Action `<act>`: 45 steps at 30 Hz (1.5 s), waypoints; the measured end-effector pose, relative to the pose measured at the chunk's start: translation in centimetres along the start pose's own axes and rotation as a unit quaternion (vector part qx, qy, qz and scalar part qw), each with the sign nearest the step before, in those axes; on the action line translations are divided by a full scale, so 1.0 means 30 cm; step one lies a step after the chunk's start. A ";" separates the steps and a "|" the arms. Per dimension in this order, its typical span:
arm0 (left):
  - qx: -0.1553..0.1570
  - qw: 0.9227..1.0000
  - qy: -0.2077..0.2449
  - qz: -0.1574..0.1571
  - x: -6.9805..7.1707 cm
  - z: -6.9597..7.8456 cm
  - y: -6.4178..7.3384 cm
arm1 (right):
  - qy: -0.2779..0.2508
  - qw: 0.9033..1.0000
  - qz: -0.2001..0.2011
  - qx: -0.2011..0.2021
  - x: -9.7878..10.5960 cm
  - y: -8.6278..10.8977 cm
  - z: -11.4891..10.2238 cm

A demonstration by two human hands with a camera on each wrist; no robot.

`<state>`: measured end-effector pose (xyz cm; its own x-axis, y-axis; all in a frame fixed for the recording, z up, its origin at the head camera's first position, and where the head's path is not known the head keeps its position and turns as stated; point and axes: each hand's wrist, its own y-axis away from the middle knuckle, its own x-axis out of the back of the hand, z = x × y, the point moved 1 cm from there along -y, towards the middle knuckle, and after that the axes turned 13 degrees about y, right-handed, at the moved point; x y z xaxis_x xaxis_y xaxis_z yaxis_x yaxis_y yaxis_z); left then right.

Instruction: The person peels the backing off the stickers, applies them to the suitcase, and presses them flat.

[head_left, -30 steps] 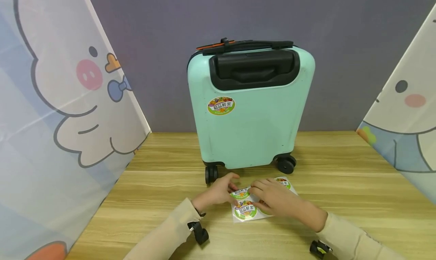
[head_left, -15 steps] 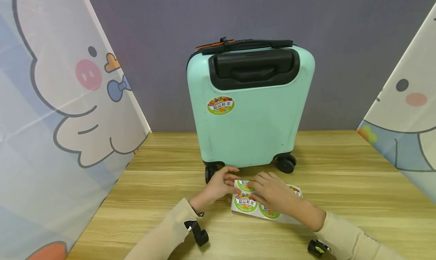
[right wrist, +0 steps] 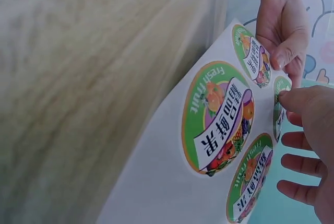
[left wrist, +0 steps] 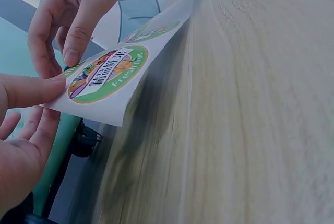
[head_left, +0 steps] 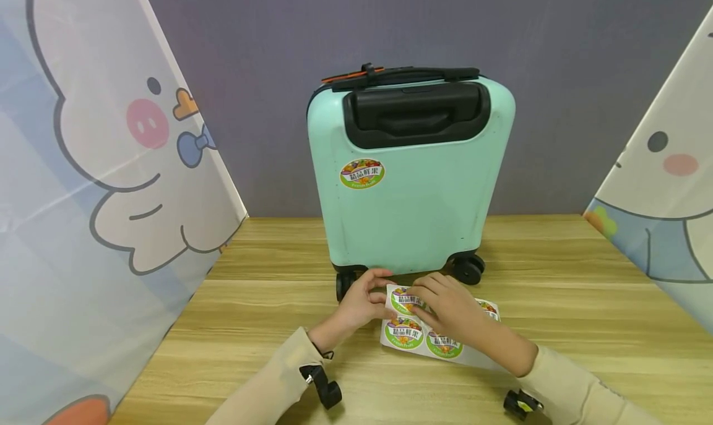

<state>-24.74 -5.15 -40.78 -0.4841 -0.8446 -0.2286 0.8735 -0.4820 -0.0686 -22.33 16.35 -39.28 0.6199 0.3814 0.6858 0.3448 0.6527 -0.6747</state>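
A white sheet of round fruit stickers (head_left: 478, 357) is raised and tilted off the table in front of the suitcase. My left hand (head_left: 355, 304) pinches its left edge, thumb on the printed face and fingers behind, as the left wrist view shows. My right hand (head_left: 453, 310) is bent over the upper part of the sheet. Its thumb (right wrist: 300, 98) lies on the upper-left sticker (right wrist: 278, 84), and its other fingers reach past the edge. Whether that sticker is lifting is hidden. The mint-green suitcase (head_left: 412, 208) stands upright, bearing one fruit sticker (head_left: 362, 174) at upper left.
The wooden table (head_left: 250, 326) extends around the suitcase and hands. Black suitcase wheels (head_left: 468, 268) stand just beyond the sheet. A grey wall (head_left: 234, 103) is behind, and cartoon-printed panels (head_left: 83, 165) flank both sides.
The sheet has risen and turned, its left part now nearer the suitcase. My left hand has moved slightly up and right and taken hold of its edge. The right hand has barely shifted.
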 end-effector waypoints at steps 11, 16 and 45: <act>-0.002 1.000 0.015 -0.006 -0.013 0.012 0.006 | -0.004 1.000 0.004 0.005 0.005 -0.018 0.004; -0.001 1.000 0.017 0.009 -0.014 0.010 0.003 | -0.004 1.000 -0.007 0.011 0.010 -0.027 0.002; 0.000 1.000 -0.004 0.015 -0.027 0.022 0.009 | -0.019 0.998 0.046 0.028 0.009 -0.054 0.006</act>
<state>-24.14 -4.76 -39.98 -0.4584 -0.8604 -0.2229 0.8874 -0.4569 -0.0613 -22.84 15.51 -37.95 0.6191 0.4655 0.6325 0.2474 0.6488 -0.7196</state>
